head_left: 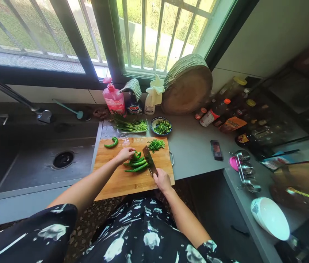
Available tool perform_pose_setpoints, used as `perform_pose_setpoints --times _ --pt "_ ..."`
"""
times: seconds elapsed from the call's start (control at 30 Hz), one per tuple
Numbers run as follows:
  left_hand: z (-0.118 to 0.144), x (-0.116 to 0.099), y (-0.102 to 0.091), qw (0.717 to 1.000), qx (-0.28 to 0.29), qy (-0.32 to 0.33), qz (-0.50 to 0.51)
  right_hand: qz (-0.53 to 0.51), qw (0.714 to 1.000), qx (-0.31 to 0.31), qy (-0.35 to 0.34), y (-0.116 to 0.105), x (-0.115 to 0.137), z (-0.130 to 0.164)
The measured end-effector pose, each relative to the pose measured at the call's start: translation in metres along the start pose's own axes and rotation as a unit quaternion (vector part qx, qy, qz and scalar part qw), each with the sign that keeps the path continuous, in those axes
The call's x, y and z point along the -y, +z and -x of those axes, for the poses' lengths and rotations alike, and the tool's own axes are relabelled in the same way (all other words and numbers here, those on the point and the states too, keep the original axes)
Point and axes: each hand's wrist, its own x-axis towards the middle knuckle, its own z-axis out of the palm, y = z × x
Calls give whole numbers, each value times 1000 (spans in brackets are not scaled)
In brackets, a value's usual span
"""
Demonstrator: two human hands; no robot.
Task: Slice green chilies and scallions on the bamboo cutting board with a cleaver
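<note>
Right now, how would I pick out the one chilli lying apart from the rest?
Find the wooden cutting board beside the sink. Near its far left corner lies a single curled green chilli. Unlike the bunch of chillies under the left hand, nothing touches it.

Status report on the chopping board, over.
Left hand pinning green chillies on board. Right hand gripping cleaver, blade beside chillies. Chopped greens and one loose chilli lie apart.
</note>
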Motion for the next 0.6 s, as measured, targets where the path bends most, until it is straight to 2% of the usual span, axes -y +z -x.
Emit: perform_pose_setpoints --times 0.17,0.27,0.37,0.5,0.57,0.6 --pt "-21 -2 4 993 -2 40 -109 -11 1000 4 -6 -3 1 1" --pt "-20 -2 6 983 -22 56 -175 -10 1000 1 -8 -1 0 1" --pt "-13 -2 1 971 -66 56 -222 -15 1000 -4 -9 0 -1 0" --pt "-8 7 -28 951 -160 25 -264 -17 1000 -1 -14 0 -1 0" --pt "-9 20 -48 925 -238 -26 -297 -11 1000 1 -12 -1 0 0" --pt "-11 29 -57 912 -259 -49 -313 -7 1000 1 -9 -2 0 -1"
